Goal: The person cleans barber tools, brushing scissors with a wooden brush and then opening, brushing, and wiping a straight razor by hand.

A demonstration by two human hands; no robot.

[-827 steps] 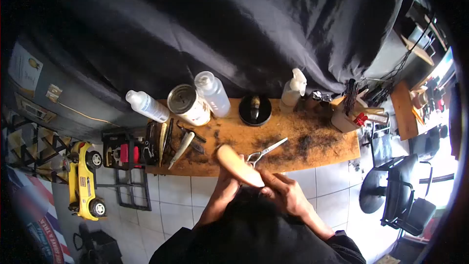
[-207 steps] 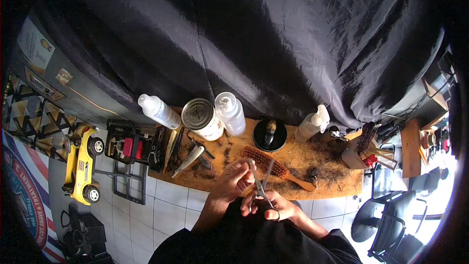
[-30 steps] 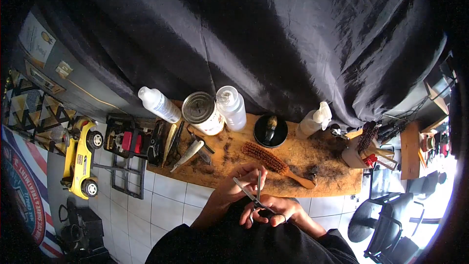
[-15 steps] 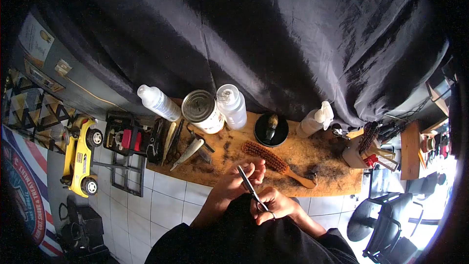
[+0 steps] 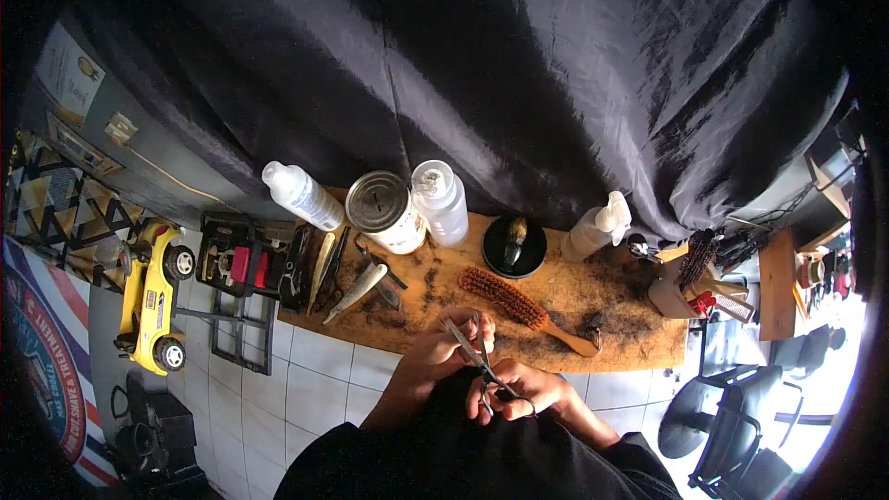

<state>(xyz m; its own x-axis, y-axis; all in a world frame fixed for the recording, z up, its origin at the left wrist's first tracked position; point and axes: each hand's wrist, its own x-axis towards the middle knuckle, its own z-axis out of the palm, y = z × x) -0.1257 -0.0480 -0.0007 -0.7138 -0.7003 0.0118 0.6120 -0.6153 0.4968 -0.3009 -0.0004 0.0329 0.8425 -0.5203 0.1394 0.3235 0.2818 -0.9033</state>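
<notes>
A pair of scissors (image 5: 483, 367) is in front of my body, at the table's near edge, its blades spread apart. My right hand (image 5: 526, 391) grips it by the finger loops. Curled fingers of my left hand (image 5: 441, 348) are at the blades; the blades partly hide how they touch. Just beyond my hands, a wooden-handled brush (image 5: 505, 298) lies bristles up on the wooden table (image 5: 444, 268). A straight razor with a pale handle (image 5: 356, 293) lies left of it, among other dark tools.
A white bottle (image 5: 301, 194), a tin can (image 5: 384, 211), a clear bottle (image 5: 439, 204), a black bowl (image 5: 532, 264) and a spray bottle (image 5: 594, 230) line the table's back. A holder with brushes (image 5: 671, 294) is at the right end. Dark cloth (image 5: 444, 65) hangs behind.
The scissors have gone from closed to spread blades. My left fingers have curled in closer around the blades. My right hand has shifted slightly to the right.
</notes>
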